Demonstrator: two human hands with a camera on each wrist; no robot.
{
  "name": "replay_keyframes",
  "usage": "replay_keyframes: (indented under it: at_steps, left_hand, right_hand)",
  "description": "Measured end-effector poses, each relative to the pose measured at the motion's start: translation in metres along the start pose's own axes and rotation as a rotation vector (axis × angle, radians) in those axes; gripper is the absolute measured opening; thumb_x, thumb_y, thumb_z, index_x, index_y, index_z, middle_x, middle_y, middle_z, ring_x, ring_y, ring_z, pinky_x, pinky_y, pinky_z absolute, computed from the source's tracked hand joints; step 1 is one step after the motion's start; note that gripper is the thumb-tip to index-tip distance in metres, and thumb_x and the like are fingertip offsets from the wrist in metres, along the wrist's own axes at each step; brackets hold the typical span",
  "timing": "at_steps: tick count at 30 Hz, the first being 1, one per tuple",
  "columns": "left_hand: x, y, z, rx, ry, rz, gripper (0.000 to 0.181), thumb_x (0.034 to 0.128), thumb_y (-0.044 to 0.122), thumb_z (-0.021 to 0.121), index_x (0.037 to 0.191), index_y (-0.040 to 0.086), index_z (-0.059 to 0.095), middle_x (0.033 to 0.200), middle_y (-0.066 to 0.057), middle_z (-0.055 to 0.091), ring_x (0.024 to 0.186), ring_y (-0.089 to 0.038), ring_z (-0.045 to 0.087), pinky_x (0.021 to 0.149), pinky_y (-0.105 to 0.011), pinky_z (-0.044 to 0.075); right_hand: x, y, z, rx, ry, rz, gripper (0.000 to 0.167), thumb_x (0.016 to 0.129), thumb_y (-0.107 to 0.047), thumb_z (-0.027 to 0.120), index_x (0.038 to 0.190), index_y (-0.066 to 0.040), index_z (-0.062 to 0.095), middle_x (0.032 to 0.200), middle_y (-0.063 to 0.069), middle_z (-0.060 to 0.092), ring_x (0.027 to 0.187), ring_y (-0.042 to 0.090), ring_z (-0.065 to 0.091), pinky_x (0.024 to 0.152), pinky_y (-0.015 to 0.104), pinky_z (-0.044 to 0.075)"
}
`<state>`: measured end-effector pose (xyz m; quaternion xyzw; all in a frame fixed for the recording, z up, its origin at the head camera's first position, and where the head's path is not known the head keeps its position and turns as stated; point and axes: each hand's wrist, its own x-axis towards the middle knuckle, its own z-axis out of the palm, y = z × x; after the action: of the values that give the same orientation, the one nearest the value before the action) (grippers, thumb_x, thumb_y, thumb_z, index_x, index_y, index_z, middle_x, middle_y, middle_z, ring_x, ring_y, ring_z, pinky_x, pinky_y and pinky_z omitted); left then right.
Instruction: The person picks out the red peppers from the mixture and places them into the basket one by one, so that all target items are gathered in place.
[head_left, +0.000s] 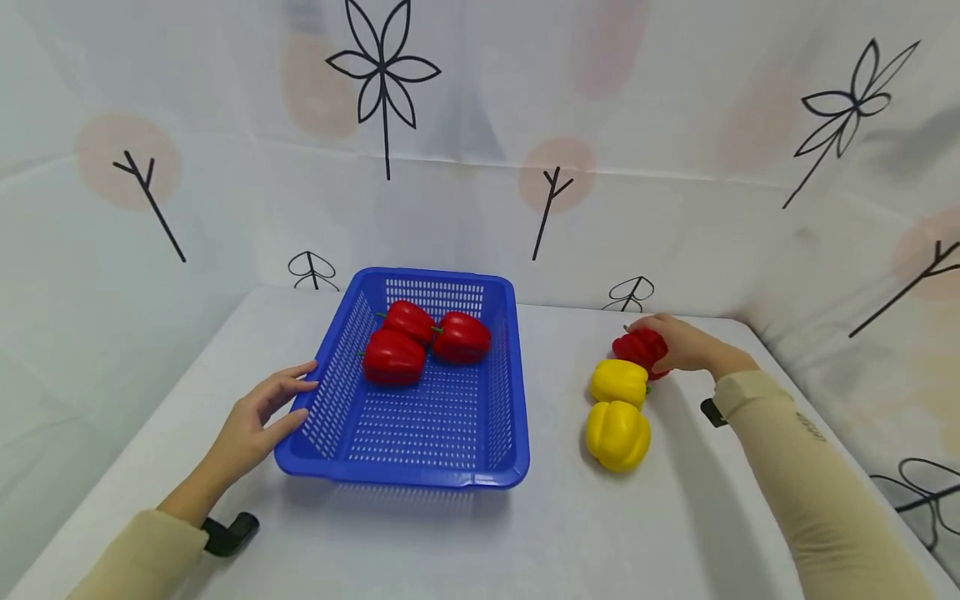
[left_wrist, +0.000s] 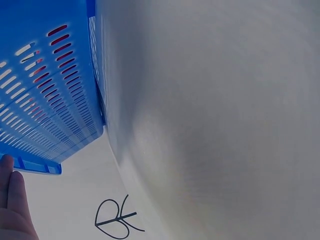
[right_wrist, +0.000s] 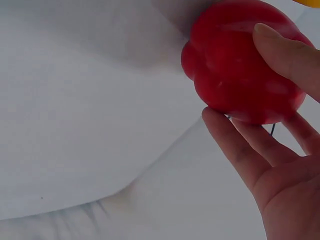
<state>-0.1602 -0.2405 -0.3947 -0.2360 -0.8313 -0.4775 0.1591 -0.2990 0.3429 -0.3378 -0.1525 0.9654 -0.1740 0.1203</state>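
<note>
A blue plastic basket (head_left: 420, 429) with slotted walls holds three red bell peppers (head_left: 393, 358) grouped toward its back. My left hand (head_left: 258, 417) rests against the basket's left rim, fingers extended and thumb apart from them. In the left wrist view, fingertips (left_wrist: 17, 182) touch the rim of the slotted basket wall (left_wrist: 50, 90). On the right side of the table, my right hand (head_left: 678, 343) grips a red bell pepper (right_wrist: 240, 65) between thumb and fingers. Just in front of that pepper lie two yellow bell peppers (head_left: 618, 436), one behind the other.
The white table (head_left: 555, 533) extends around the basket and peppers. Behind it and at the sides hangs a pale cloth (head_left: 465, 217) with plant drawings. A yellow edge (right_wrist: 309, 2) shows at the top corner of the right wrist view.
</note>
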Motion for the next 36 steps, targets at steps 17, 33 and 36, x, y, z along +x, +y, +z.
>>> replay_keyframes:
  at_steps: [17,33,36]
  left_hand:
    - [0.0,0.001,0.0,-0.004,0.003,0.006,0.03,0.0842,-0.005,0.06,0.114,0.0,0.058,0.136,-0.019,0.045,0.124,0.002,0.038,0.094,-0.01,0.032]
    - [0.0,0.0,-0.001,0.013,0.001,0.008,0.031,0.0839,-0.005,0.061,0.114,0.001,0.058,0.136,-0.018,0.046,0.124,0.003,0.037,0.094,-0.009,0.032]
    - [0.0,0.0,-0.001,0.014,-0.002,0.005,0.031,0.084,-0.005,0.061,0.114,0.001,0.058,0.136,-0.017,0.046,0.124,0.003,0.037,0.094,-0.009,0.032]
  right_hand:
    - [-0.008,-0.03,-0.034,-0.066,0.043,-0.168,0.064,0.069,0.008,0.074,0.125,-0.007,0.048,0.126,0.023,0.039,0.109,0.045,0.042,0.071,0.046,0.054]
    - [-0.011,-0.073,-0.05,-0.113,0.008,-0.291,0.064,0.072,0.009,0.072,0.128,-0.01,0.048,0.136,0.023,0.034,0.114,0.043,0.04,0.078,0.048,0.052]
    - [-0.011,-0.081,-0.051,-0.127,0.005,-0.309,0.064,0.072,0.009,0.072,0.128,-0.011,0.049,0.138,0.023,0.032,0.116,0.044,0.04,0.078,0.048,0.052]
